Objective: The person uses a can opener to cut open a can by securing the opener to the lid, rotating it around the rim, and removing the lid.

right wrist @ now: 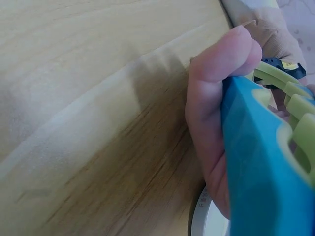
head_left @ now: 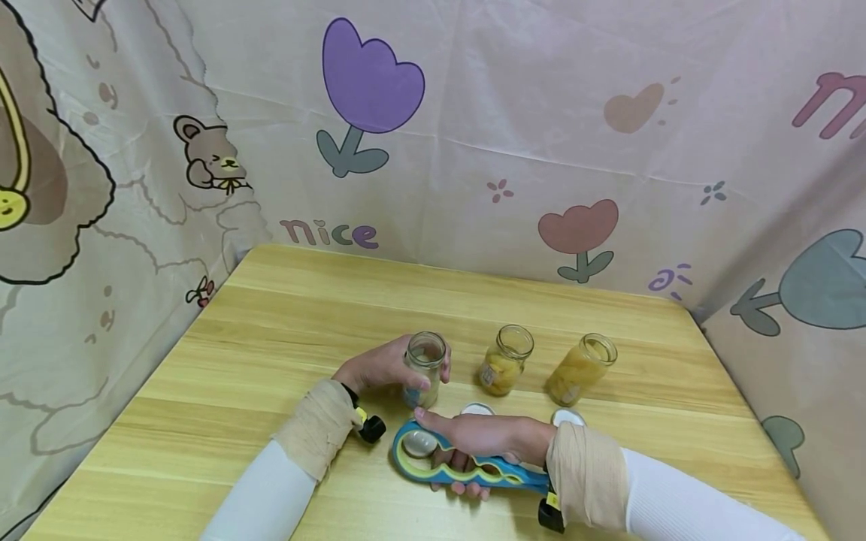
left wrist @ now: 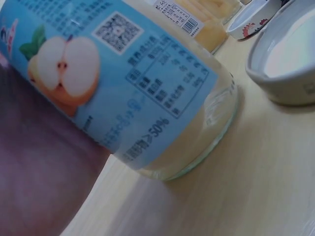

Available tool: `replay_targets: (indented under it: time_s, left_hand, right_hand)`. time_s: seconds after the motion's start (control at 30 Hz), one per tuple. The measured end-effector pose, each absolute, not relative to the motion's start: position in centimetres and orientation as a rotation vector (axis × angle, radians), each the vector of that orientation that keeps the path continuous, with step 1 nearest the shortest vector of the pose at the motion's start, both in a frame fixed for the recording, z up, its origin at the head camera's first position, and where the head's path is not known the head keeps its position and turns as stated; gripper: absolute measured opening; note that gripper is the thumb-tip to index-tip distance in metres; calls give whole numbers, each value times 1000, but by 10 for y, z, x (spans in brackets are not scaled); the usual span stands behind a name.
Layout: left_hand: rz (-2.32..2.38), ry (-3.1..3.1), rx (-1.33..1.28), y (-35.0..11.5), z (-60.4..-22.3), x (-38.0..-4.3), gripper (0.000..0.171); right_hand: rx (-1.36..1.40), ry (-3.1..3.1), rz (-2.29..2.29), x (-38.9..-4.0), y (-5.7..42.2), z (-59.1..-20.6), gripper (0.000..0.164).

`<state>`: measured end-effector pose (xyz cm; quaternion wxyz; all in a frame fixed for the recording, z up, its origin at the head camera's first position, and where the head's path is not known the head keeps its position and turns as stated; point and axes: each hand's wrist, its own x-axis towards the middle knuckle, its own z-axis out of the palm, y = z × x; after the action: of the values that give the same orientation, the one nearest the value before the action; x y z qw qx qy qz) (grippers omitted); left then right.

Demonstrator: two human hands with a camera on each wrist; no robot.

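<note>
My left hand [head_left: 384, 365] grips a lidless glass jar [head_left: 426, 355] standing on the table. Its blue label [left wrist: 142, 93] carries a picture of a halved fruit in the left wrist view. In front of it, my right hand [head_left: 497, 436] holds a blue and green jar opener [head_left: 449, 475] by its handles, the thumb along the upper side. Through the opener's wide loop a round metal lid [head_left: 419, 443] shows. Another lid [head_left: 477, 409] lies just beyond the right hand, partly covered by it.
Two more open jars with yellow fruit, a middle one [head_left: 502, 368] and a right one [head_left: 578, 372], stand right of the held jar. A further lid [head_left: 568, 416] lies near my right wrist. Printed cloth [head_left: 460, 165] hangs behind the wooden table [head_left: 284, 315].
</note>
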<state>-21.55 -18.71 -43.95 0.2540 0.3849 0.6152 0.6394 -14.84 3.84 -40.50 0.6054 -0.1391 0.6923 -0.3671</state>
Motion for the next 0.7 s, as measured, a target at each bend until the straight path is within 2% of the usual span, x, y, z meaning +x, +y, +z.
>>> replay_targets:
  time_s: [0.23, 0.47, 0.7]
  left_hand:
    - [1730, 1681, 1048, -187, -438, -215, 49]
    - [1730, 1670, 1056, -187, -440, -217, 47]
    - [1734, 1676, 1067, -187, -441, -217, 50]
  right_hand:
    - [-342, 1634, -883, -147, 42, -403, 100]
    - [-400, 1676, -970, -145, 48, -394, 86]
    - [-423, 1673, -1054, -139, 57, -386, 82]
